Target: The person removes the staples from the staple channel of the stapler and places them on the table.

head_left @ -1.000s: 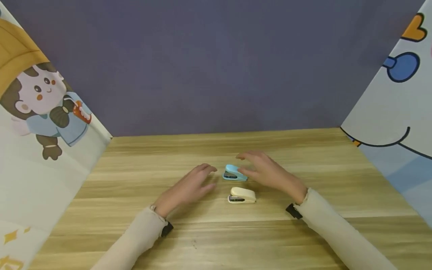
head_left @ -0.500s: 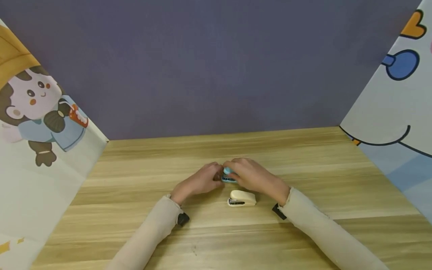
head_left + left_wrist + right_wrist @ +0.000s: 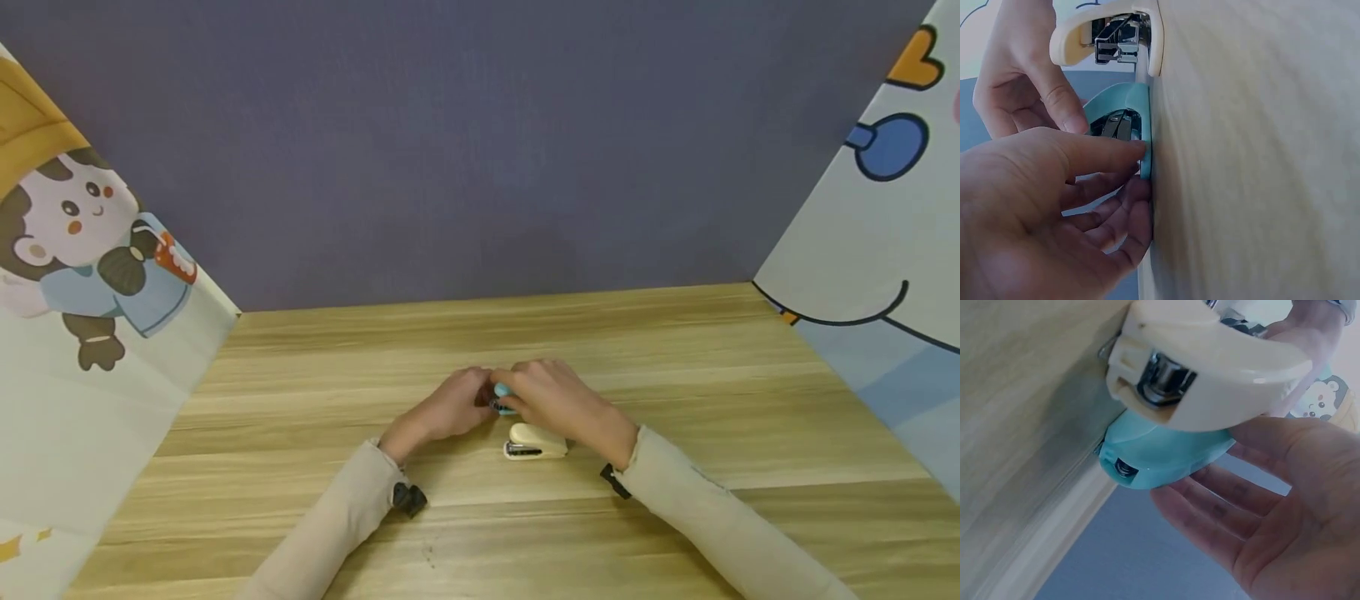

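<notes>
A small light-blue stapler (image 3: 503,389) sits on the wooden table between both hands, largely covered by them in the head view. My left hand (image 3: 447,406) pinches the front end of its base, the fingers curled in low against the tabletop. From the other side, my right hand (image 3: 561,402) grips the stapler's upper body (image 3: 1160,453) between thumb and fingers. Just nearer to me lies a cream stapler (image 3: 534,441), its metal mouth facing left. No hand holds this one; in the right wrist view it looms large in front of the blue one.
The wood-grain table (image 3: 480,533) reaches back to a dark blue-grey panel (image 3: 480,150). White side walls with cartoon prints stand to the left (image 3: 172,358) and right (image 3: 847,242). A black strap piece (image 3: 408,498) shows at the left sleeve cuff.
Both hands, apart from the blue stapler a second ago, have closed in and taken hold of it. It has shifted slightly toward me. The cream stapler stays about where it was.
</notes>
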Motion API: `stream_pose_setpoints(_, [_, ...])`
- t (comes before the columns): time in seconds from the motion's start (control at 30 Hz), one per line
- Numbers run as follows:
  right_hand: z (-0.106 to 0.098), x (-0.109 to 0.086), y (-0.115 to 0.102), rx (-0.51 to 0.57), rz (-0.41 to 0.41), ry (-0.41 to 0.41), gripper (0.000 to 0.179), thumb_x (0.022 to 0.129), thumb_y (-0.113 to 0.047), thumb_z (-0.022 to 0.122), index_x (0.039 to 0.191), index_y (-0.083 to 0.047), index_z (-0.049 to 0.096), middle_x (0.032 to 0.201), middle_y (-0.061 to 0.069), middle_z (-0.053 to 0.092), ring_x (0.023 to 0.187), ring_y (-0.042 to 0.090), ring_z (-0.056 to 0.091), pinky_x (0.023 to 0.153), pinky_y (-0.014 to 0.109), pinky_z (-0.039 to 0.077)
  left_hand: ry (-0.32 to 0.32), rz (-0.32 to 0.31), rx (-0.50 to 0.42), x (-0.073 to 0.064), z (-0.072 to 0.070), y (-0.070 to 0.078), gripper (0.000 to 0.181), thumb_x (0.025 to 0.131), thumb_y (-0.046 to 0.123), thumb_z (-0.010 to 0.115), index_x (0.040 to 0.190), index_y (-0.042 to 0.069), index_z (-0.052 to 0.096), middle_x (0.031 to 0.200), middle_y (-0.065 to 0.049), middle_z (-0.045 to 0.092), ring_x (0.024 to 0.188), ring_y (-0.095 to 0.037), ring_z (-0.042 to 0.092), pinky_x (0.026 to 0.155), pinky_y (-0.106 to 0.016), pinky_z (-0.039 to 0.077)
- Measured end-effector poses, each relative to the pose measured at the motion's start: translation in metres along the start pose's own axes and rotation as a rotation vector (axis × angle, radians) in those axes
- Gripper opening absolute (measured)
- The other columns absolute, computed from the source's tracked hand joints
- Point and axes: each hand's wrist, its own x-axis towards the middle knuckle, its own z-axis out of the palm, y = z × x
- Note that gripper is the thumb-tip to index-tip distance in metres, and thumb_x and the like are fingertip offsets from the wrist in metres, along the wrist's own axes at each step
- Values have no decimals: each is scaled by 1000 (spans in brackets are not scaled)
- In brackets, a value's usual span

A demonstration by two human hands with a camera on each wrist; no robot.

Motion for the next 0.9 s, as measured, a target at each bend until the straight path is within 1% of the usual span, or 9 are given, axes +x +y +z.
stream_pose_setpoints(0.13, [-2, -1, -4, -54, -23, -19, 19, 91, -16, 74, 108, -11, 69, 76, -1, 64, 55, 2, 50, 51, 18, 44, 23, 12, -32, -1, 3, 0, 18, 88, 7, 74, 105, 8, 66, 91, -4, 62, 80, -12, 57, 70, -27, 48])
stream_pose_setpoints(0.23, [-4, -1, -7, -84, -32, -26, 19, 90, -15, 75, 108, -12, 70, 78, 0, 64, 57, 4, 52, 53, 18, 45, 27, 5, -44, -1, 3, -1, 13, 87, 5, 75, 96, 8, 66, 83, -3, 60, 71, -10, 52, 62, -25, 45])
stream_pose_setpoints(0.4, [-6, -3, -9, -82, -28, -33, 20, 90, -11, 75, 109, -9, 71, 79, 3, 65, 59, 6, 54, 53, 16, 45, 43, 11, -61, -1, 4, 0, 13, 84, 3, 77, 92, 6, 67, 82, -3, 61, 69, -9, 54, 61, -23, 47])
stream_pose_setpoints(0.5, [-8, -5, -8, -51, -17, -47, 21, 90, -11, 74, 110, -7, 69, 82, 4, 66, 60, 5, 56, 55, 14, 47, 44, 21, -76, -2, 5, 0, 13, 83, 1, 76, 91, 5, 67, 82, -4, 61, 69, -10, 54, 61, -23, 47])
stream_pose_setpoints(0.63, [-12, -9, -2, 49, -2, -39, 17, 94, -10, 69, 111, -8, 66, 86, 2, 66, 59, 2, 54, 54, 15, 47, 45, 33, -86, -3, 6, -2, 13, 83, -1, 76, 90, 5, 66, 82, -5, 60, 71, -11, 54, 62, -23, 46])
stream_pose_setpoints(0.7, [-12, -11, 2, 107, -7, -22, 17, 95, -10, 68, 112, -9, 65, 89, 1, 67, 59, 0, 52, 54, 16, 47, 44, 31, -88, -3, 6, -3, 13, 84, 0, 76, 89, 6, 65, 83, -5, 60, 71, -11, 54, 63, -23, 46])
stream_pose_setpoints(0.77, [-10, -13, 6, 143, -17, 4, 17, 96, -11, 66, 113, -10, 65, 92, 0, 67, 61, 0, 51, 54, 17, 47, 47, 31, -82, -3, 6, -3, 14, 84, 1, 76, 88, 6, 64, 83, -5, 60, 71, -10, 53, 63, -23, 46])
stream_pose_setpoints(0.87, [-8, -17, 10, 152, -31, 52, 21, 97, -14, 66, 117, -10, 65, 94, 0, 67, 64, 1, 52, 56, 18, 47, 40, 31, -81, -3, 6, -3, 15, 84, 1, 76, 88, 6, 62, 83, -6, 60, 70, -10, 53, 62, -23, 46])
stream_pose_setpoints(0.9, [-7, -18, 10, 133, -35, 70, 22, 98, -16, 65, 118, -10, 66, 94, 0, 67, 65, 1, 53, 57, 19, 47, 37, 32, -80, -2, 6, -3, 15, 84, 1, 76, 88, 5, 62, 83, -6, 60, 70, -10, 53, 62, -23, 46])
